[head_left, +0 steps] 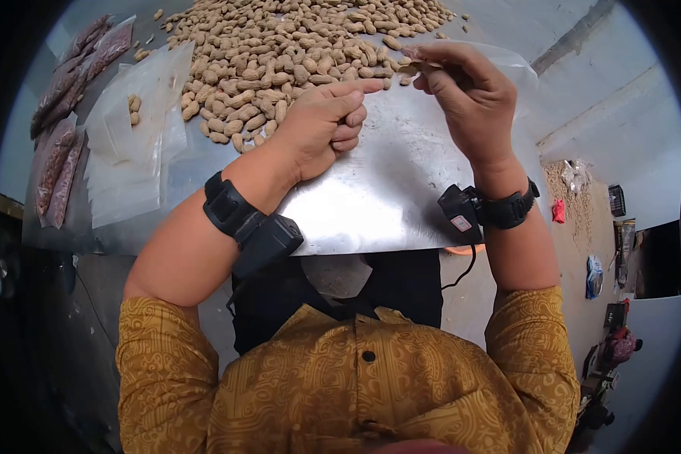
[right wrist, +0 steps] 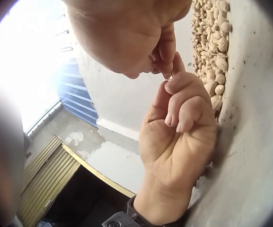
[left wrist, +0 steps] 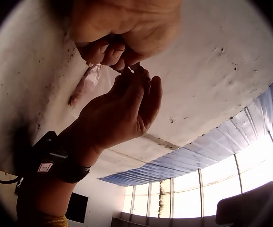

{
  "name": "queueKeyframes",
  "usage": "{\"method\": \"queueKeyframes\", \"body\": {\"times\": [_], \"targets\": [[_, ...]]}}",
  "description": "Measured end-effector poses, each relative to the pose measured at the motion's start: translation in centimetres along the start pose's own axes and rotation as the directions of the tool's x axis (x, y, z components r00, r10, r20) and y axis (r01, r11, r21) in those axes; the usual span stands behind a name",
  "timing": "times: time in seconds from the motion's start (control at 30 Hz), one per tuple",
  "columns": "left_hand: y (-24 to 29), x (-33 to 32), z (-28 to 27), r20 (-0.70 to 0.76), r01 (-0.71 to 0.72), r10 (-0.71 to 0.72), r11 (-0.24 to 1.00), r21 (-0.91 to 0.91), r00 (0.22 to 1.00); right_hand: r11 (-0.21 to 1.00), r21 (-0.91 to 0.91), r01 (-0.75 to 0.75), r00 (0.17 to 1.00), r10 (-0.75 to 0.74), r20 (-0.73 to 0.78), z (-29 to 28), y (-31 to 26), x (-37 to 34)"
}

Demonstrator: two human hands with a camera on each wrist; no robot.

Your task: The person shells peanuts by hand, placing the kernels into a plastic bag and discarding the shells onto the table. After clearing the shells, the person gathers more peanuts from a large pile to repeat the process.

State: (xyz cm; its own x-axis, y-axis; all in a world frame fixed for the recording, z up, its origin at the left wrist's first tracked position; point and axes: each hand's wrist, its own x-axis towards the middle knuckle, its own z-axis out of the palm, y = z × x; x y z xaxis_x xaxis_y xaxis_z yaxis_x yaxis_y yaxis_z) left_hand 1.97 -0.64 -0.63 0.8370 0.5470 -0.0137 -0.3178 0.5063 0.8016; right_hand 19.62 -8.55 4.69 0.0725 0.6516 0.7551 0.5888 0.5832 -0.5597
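In the head view my right hand (head_left: 477, 98) pinches a brownish piece of peanut shell (head_left: 416, 68) between thumb and fingertips, above the right edge of a peanut heap (head_left: 280, 68). My left hand (head_left: 321, 129) is held just left of it, over the front of the heap. Its index finger stretches toward the right hand, the thumb lies along it, and the other fingers curl in. Both wrist views show the two hands' fingertips close together. I cannot tell whether the left thumb and index finger hold anything small.
The unshelled peanuts cover the back of a shiny metal table (head_left: 340, 216). Flat clear plastic bags (head_left: 129, 181) lie at the left with a few peanuts on top. Beyond them are filled bags of reddish kernels (head_left: 57, 170). Another plastic sheet (head_left: 526, 68) lies behind the right hand.
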Motion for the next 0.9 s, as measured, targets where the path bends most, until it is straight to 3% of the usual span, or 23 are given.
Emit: {"method": "queueKeyframes", "body": {"times": [0.03, 0.1, 0.2, 0.3, 0.4, 0.47, 0.5, 0.53, 0.63, 0.7, 0.77, 0.9], "targets": [[0.1, -0.2, 0.3, -0.088, -0.028, 0.03, 0.999, 0.02, 0.996, 0.999, 0.034, -0.03, 0.999, 0.032, -0.041, -1.8, -0.5, 0.0], [0.3, -0.2, 0.0, -0.106, -0.089, 0.094, 0.995, 0.043, 0.99, 0.999, -0.03, -0.017, 0.983, 0.011, -0.183, -6.9, -0.3, 0.0], [0.3, 0.0, 0.2, -0.187, -0.137, 0.155, 0.985, 0.106, 0.97, 0.948, -0.271, -0.169, 0.926, 0.058, -0.374, -15.6, 1.9, -0.9], [0.2, 0.2, 0.2, -0.196, -0.149, 0.171, 0.981, 0.12, 0.966, 0.79, -0.436, -0.432, 0.86, 0.217, -0.461, -24.0, 5.4, -3.4], [0.1, 0.3, 0.2, -0.211, -0.163, 0.185, 0.98, 0.117, 0.96, 0.516, -0.547, -0.659, 0.752, 0.484, -0.448, -27.8, 7.4, -5.6], [0.0, 0.3, 0.3, -0.217, -0.182, 0.2, 0.978, 0.1, 0.955, 0.423, -0.629, -0.653, 0.747, 0.498, -0.441, -28.3, 7.8, -5.9], [0.0, 0.3, 0.2, -0.216, -0.198, 0.21, 0.977, 0.078, 0.954, 0.377, -0.666, -0.643, 0.746, 0.505, -0.434, -27.9, 7.8, -5.6], [0.1, 0.3, 0.1, -0.216, -0.214, 0.221, 0.975, 0.056, 0.951, 0.435, -0.658, -0.614, 0.783, 0.441, -0.439, -26.6, 7.2, -4.7], [0.1, 0.6, -0.4, -0.239, -0.254, 0.248, 0.967, 0.006, 0.939, 0.775, -0.483, -0.408, 0.906, 0.276, -0.322, -20.5, 3.8, -1.3], [0.2, 0.8, -0.7, -0.258, -0.272, 0.253, 0.962, -0.037, 0.932, 0.923, -0.335, -0.187, 0.978, 0.145, -0.147, -14.6, 1.1, 0.5], [0.4, 0.9, -0.8, -0.271, -0.285, 0.259, 0.956, -0.063, 0.927, 0.957, -0.256, -0.138, 0.988, 0.152, 0.034, -9.0, -0.9, 1.6], [0.3, 0.8, -1.1, -0.28, -0.281, 0.245, 0.955, -0.094, 0.928, 0.868, -0.496, 0.012, 0.866, 0.239, 0.44, -1.6, 1.8, 3.8]]}}
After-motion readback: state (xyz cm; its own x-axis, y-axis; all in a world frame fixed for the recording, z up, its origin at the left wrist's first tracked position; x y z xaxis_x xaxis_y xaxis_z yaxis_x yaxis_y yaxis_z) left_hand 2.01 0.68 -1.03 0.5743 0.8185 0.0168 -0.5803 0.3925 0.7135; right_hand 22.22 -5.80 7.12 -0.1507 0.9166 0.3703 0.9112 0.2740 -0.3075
